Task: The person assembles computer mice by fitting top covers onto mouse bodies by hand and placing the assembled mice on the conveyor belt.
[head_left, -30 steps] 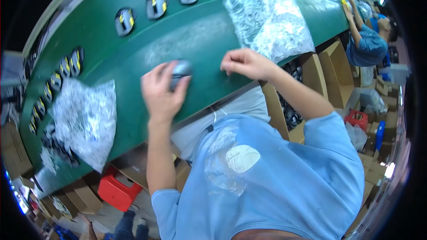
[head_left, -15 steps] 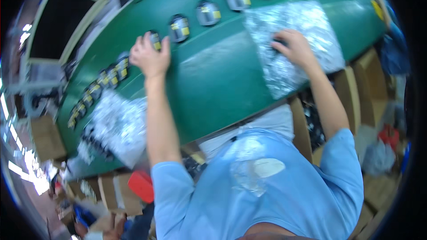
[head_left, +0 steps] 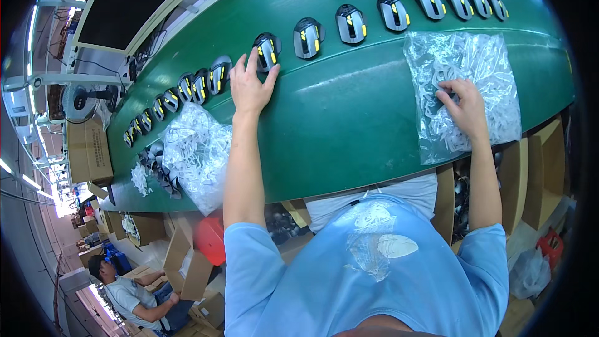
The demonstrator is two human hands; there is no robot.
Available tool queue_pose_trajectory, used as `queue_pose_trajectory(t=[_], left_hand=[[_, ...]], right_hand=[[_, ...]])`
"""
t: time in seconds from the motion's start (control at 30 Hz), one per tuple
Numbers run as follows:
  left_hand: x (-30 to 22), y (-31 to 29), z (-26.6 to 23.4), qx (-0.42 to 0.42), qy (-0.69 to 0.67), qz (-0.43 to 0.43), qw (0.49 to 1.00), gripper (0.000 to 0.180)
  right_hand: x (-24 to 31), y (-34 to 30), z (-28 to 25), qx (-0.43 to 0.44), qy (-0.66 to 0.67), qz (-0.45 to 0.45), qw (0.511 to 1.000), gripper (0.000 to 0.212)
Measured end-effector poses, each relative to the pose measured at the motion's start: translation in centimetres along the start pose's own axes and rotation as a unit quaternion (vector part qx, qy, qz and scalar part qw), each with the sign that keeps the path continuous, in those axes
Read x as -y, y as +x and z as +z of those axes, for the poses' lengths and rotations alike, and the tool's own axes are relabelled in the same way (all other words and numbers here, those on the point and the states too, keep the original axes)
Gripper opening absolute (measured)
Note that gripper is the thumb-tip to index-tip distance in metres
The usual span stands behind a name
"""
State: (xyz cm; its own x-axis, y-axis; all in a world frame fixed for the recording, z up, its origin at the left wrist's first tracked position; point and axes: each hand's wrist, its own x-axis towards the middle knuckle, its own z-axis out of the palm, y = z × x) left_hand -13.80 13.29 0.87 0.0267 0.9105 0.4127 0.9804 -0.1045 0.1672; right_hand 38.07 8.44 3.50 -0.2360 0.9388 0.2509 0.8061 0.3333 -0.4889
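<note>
Left hand (head_left: 249, 84) released, fingers spread on mouse (head_left: 267, 50) in the row at 12 o'clock on green counter (head_left: 349, 118). Right hand (head_left: 465, 109) grasping inside clear bag (head_left: 462, 81) at 2 o'clock; plenty left inside.

Left hand (head_left: 249, 84) now off the mouse (head_left: 267, 51).

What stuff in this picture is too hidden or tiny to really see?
Head view:
- What the right hand pinches: hidden by its fingers and the crinkly clear bag.
- The grip of the left hand on the computer mouse: fingers cover the near side.
- Far mice at the left: too small.
- Boxes under the green belt: blocked by the belt and the blue shirt.
</note>
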Motion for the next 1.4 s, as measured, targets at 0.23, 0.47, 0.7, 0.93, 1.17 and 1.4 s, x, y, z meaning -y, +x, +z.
queue_pose_trajectory(t=[0.23,0.47,0.7,0.93,1.17,1.4], left_hand=[[0.7,0.7,1.0,0.009,-0.015,-0.056,0.998,0.078],[6.8,-0.4,-0.4,-0.058,0.123,-0.199,0.97,0.087],[10.3,-0.6,-1.8,-0.026,0.106,-0.19,0.976,0.079],[7.0,0.5,-5.0,0.078,0.145,-0.184,0.969,0.073],[-12.5,-9.9,-6.7,0.136,-0.163,0.13,0.968,0.065],[-18.1,-14.9,-3.9,0.125,-0.262,0.115,0.95,0.067]], right_hand=[[0.0,0.1,0.7,-0.008,0.016,-0.021,1.0,0.019],[-0.3,-0.5,-0.2,-0.019,0.013,-0.008,1.0,0.017],[-0.3,-0.4,0.0,-0.014,0.0,-0.014,1.0,0.018],[-0.7,-1.2,-0.2,-0.027,0.091,0.059,0.994,0.011],[9.5,2.8,0.8,0.186,0.214,-0.131,0.95,0.028],[11.3,4.0,4.8,0.44,0.091,-0.124,0.885,0.049]])
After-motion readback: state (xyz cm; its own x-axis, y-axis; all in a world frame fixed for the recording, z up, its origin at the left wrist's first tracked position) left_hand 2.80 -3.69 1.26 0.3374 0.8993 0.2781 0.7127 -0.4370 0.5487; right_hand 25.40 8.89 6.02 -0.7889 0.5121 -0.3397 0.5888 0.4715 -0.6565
